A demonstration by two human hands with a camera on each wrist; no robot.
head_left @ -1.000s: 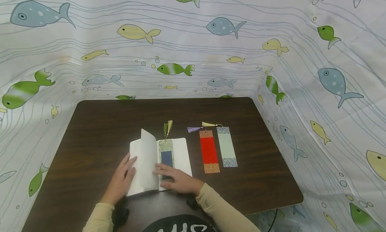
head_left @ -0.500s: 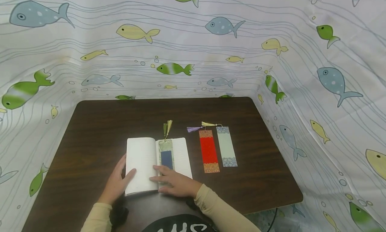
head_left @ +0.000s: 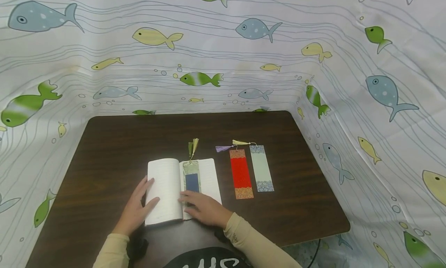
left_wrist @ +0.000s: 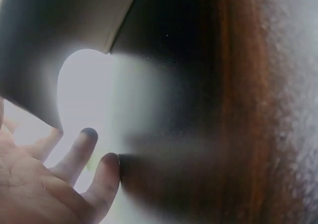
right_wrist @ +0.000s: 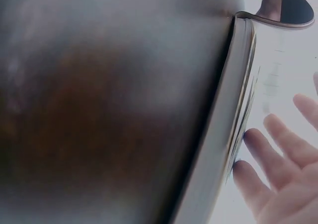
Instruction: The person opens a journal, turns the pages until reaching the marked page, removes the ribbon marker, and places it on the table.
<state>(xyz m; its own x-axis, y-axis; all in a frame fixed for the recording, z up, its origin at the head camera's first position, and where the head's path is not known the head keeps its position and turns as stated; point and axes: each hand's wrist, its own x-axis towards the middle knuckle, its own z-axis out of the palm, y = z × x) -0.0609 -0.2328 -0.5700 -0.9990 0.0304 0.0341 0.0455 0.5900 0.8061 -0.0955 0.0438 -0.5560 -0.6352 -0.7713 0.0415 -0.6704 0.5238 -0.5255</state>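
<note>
The open notebook (head_left: 181, 190) lies near the table's (head_left: 104, 152) front edge, a blue bookmark (head_left: 192, 179) in its gutter (tassel poking out the top). Its thin pages look light and floppy, best handled at the outer edges. The left hand (head_left: 136, 210) rests flat on the left page; the right hand (head_left: 205, 209) presses spread fingers on the bookmark's lower end.

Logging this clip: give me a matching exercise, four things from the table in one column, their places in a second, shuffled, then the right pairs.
Things:
1. blue paper bookmark with green tassel
2. red paper bookmark
3. pale green paper bookmark
4. left hand

Places:
A. farthest right on the brown wooden table
B. on the left page of the open white notebook
C. between notebook and pale green bookmark
D. in the notebook's centre fold

Pairs: 1-D, 2-C, 3-A, 4-B
</note>
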